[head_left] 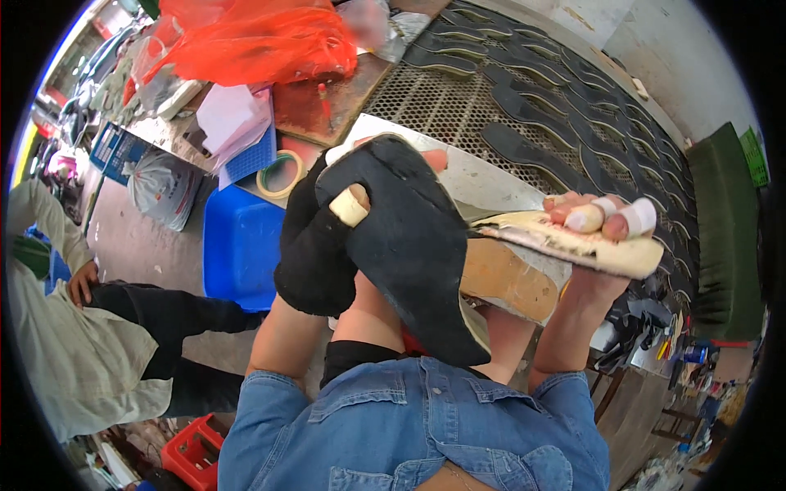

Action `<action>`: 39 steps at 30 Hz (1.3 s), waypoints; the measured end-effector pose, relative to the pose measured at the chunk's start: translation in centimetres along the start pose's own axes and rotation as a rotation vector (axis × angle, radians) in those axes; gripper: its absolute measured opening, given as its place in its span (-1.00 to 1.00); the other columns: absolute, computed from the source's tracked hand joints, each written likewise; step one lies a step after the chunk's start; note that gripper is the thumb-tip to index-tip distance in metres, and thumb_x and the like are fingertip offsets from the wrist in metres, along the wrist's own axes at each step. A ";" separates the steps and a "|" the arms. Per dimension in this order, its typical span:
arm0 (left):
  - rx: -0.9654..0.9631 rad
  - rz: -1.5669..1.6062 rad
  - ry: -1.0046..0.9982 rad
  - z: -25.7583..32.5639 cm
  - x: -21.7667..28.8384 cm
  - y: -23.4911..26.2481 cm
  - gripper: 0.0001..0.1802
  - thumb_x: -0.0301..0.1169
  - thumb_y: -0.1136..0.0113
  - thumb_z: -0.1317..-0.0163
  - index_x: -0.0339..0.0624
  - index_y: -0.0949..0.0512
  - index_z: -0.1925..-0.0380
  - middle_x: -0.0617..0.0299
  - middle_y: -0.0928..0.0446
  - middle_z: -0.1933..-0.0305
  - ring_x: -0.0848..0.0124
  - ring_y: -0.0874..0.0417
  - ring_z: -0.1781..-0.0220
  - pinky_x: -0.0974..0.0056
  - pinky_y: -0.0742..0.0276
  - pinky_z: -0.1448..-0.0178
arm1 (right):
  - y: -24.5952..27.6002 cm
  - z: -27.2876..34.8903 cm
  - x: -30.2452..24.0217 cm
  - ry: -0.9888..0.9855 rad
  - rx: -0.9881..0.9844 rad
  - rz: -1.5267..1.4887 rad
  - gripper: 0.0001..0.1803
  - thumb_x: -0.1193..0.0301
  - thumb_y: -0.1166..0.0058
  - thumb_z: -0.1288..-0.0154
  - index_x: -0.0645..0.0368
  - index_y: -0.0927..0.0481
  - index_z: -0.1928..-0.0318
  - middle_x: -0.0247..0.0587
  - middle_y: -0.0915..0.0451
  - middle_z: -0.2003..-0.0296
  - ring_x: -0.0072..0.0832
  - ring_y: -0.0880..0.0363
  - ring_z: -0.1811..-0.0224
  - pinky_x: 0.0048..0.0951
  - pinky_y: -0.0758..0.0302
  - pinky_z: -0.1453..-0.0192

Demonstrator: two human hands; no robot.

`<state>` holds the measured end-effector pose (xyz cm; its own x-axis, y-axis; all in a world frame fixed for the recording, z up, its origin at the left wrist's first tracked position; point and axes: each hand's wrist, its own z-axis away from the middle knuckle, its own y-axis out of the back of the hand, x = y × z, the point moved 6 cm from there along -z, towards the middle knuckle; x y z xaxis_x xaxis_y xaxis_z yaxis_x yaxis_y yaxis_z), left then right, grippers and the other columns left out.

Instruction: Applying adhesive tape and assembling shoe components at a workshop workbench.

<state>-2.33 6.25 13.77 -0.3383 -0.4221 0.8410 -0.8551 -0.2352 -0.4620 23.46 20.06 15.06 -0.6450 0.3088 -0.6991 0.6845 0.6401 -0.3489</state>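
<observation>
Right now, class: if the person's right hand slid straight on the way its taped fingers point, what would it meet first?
The right hand grips the cream sole piece, fingers pointing left. Going straight on, it would probably meet the black sole held by the left hand; how far apart they lie in depth is unclear.

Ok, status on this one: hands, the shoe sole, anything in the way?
Left hand grips black sole. Right hand, fingers taped, grips shoe upper. Nothing between them.

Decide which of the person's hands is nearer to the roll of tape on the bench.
Left. The left hand, gripping the black sole, sits just right of the roll of tape. The right hand holds the cream sole much farther right.
</observation>
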 end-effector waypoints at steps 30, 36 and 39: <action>0.582 0.295 0.140 0.7 -17.7 11.6 -0.53 -0.38 -0.03 -0.37 -0.22 -0.25 -0.25 0.01 -0.43 -0.15 0.16 -0.52 -0.13 0.11 -0.52 -0.16 | -6.5 -13.9 29.0 -0.142 -0.565 1.158 -0.67 0.25 -0.14 -0.18 0.13 -0.60 0.09 -0.06 -0.64 0.33 -0.08 -0.61 0.32 -0.25 -0.52 0.22; 0.641 -0.119 -0.015 0.2 -15.3 10.8 -0.56 -0.45 -0.06 -0.32 -0.22 -0.28 -0.18 0.09 -0.46 -0.06 0.34 -0.53 -0.02 0.25 -0.51 -0.06 | -5.6 1.0 14.7 -0.352 -0.949 1.164 -0.13 0.09 -0.40 0.17 0.22 -0.42 -0.18 0.04 -0.50 0.08 -0.08 -0.48 -0.02 -0.17 -0.43 -0.10; 0.607 -0.436 -0.204 -0.4 -13.3 10.4 -0.56 -0.56 -0.18 -0.20 -0.30 -0.32 -0.07 0.06 -0.42 -0.05 0.32 -0.48 -0.01 0.23 -0.44 -0.10 | -4.5 5.5 13.6 -0.403 -0.629 1.261 -0.13 0.21 -0.33 0.18 0.12 -0.37 -0.25 -0.05 -0.47 0.19 -0.11 -0.47 0.11 -0.19 -0.44 0.03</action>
<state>-6.86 9.80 -2.13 0.1087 -0.3203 0.9411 -0.5097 -0.8307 -0.2239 13.46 17.56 3.68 0.4648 0.7386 -0.4883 0.3851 0.3279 0.8626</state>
